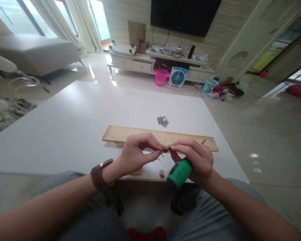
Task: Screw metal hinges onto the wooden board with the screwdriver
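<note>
Between the fingertips of both hands is a thin metal hinge (167, 147), seen nearly edge-on. My left hand (137, 152) pinches its left end, with the thumb below. My right hand (197, 159) pinches the other end and also keeps a green-handled screwdriver (180, 172) in its palm. The handle points down towards me, and the tip shows past the far side of the hand. Beneath the hands, a long wooden board (137, 132) lies across the table. Several screws (159, 158) lie close by, partly hidden by my left hand.
Farther back on the white table (110, 103) sits a small pile of metal hinges and screws (163, 121). A cartoon sticker (162, 173) is at the front edge, near a partly covered wooden piece (136, 172). A pink basket (161, 77) and a fan (178, 77) stand beyond.
</note>
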`<action>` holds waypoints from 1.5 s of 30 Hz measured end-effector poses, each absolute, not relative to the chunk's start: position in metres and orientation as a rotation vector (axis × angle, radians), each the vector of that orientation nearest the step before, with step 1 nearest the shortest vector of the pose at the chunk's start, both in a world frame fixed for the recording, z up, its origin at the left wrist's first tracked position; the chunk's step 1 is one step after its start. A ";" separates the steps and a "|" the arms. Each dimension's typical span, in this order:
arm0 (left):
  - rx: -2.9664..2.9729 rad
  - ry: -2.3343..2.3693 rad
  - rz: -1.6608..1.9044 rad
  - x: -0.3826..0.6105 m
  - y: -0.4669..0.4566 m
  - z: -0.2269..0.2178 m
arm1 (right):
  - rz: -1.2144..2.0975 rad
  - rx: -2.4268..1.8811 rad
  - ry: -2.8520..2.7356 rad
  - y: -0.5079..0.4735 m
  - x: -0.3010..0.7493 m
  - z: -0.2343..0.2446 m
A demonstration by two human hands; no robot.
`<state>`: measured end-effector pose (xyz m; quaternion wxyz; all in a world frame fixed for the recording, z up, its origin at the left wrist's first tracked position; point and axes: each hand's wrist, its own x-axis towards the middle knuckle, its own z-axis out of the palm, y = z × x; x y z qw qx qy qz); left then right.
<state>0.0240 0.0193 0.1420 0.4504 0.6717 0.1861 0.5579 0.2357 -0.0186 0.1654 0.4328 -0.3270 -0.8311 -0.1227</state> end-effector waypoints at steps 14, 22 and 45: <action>1.719 0.624 1.384 0.026 0.018 0.143 | -0.235 -0.858 -2.029 -0.012 0.236 0.168; 1.350 0.795 1.174 0.019 0.047 0.134 | 0.713 -1.190 -1.301 0.027 0.266 0.175; 1.565 1.312 0.655 -0.026 0.105 0.113 | 0.552 -1.578 -1.743 0.055 0.310 0.159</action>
